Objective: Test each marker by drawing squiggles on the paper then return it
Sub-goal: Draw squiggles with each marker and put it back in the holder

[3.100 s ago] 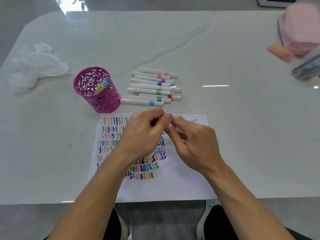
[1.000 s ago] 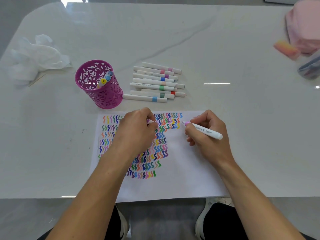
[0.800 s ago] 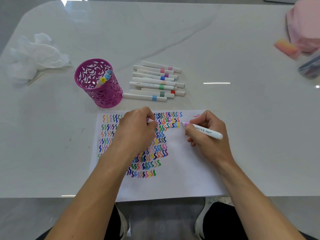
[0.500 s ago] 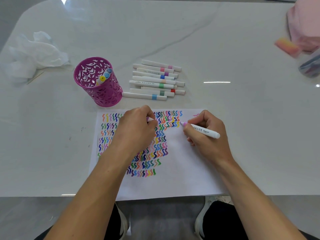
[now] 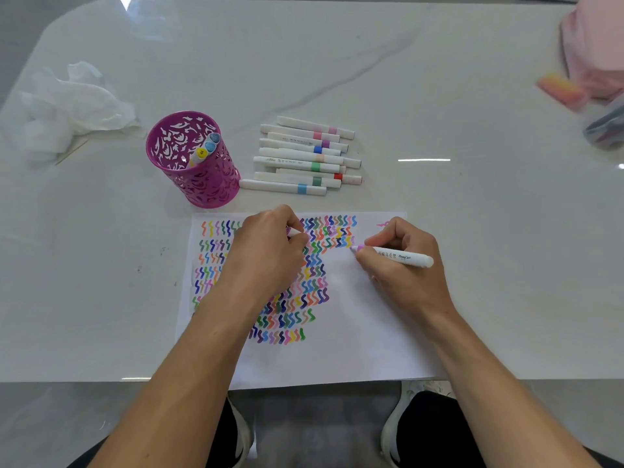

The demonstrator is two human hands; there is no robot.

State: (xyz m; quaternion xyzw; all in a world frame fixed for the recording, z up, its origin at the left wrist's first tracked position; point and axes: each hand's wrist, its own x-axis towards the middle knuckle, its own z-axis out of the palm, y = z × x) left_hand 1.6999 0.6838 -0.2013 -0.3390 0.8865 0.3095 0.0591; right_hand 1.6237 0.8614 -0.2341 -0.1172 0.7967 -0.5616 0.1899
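A white paper [image 5: 358,325] covered with rows of coloured squiggles lies at the table's near edge. My right hand [image 5: 401,265] grips a white marker [image 5: 395,255] with a pink-lilac tip; the tip touches the paper just right of the third squiggle row. My left hand [image 5: 270,251] rests as a fist on the paper's upper middle, closed on the marker's cap [image 5: 293,232], which pokes out by the thumb. Several capped white markers [image 5: 304,157] lie in a pile beyond the paper. A purple cut-out cup [image 5: 194,163] to their left holds three markers.
A crumpled white tissue [image 5: 67,106] lies at the far left of the white marble table [image 5: 472,231]. A pink pouch [image 5: 597,45], an orange-pink eraser [image 5: 562,91] and a clear bag [image 5: 606,130] sit at the far right. My legs and shoes show below the table edge.
Three seconds ago both hands pulled the cap off above the paper. Since then the left hand settled on the paper, and the right hand's marker tip has inched along beside the squiggle row.
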